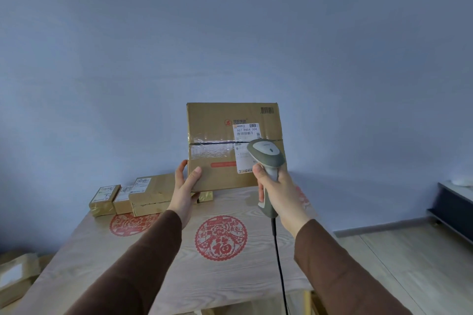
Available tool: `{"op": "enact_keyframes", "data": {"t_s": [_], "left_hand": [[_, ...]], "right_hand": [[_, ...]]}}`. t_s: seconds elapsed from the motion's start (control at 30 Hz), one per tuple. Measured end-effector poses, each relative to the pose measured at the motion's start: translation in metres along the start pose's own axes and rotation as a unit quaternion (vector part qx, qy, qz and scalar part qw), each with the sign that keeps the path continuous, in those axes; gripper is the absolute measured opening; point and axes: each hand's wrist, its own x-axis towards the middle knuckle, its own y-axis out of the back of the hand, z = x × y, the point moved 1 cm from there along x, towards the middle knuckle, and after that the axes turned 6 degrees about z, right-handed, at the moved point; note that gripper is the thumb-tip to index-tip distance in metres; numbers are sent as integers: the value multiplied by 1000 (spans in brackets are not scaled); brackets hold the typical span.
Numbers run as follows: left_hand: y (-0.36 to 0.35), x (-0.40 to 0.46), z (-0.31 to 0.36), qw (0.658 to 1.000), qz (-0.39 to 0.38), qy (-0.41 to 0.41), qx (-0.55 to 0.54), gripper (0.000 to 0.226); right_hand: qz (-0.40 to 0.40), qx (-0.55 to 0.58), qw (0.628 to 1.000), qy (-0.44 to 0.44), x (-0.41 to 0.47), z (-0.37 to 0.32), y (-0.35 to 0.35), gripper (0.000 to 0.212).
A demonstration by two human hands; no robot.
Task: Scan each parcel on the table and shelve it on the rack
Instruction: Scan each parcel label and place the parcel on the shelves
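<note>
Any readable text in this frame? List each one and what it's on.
"507 P804 304": white shipping label on the held cardboard box.
"福": red paper-cut decal on the table.
Box logo print, barcode, rest of the label: too small.
Labels on small parcels: blurred.

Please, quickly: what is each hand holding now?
Left hand: grips the cardboard parcel at its lower left corner.
Right hand: grips the barcode scanner.
</note>
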Motion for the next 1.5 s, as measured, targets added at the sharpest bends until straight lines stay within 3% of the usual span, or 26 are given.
{"op": "enact_keyframes", "data": {"t_s": [0.13,0.3,0.5,0.93,1.1,1.3,1.5], "left_hand": [[0,-2,-10,1000,6,8,-11,77],[-8,4,-14,1000,10,10,-20,85],[-27,20,-19,999,22,0,-23,85],[-43,34,-15,998,53,-17,-30,63],[-40,37,-10,998,51,-23,-27,67],[-41,38,-8,998,47,-25,-28,70],[-40,36,-8,998,48,-32,-25,81]], "right_hand": [[20,15,1000,4,-1,-7,-4,39],[28,25,999,13,13,-9,4,21],[18,18,1000,-11,43,-5,23,26],[4,36,999,-8,82,-30,23,28],[5,24,1000,-4,83,-34,23,39],[-4,9,1000,12,80,-36,23,18],[-12,1,1000,12,75,-36,23,18]]}}
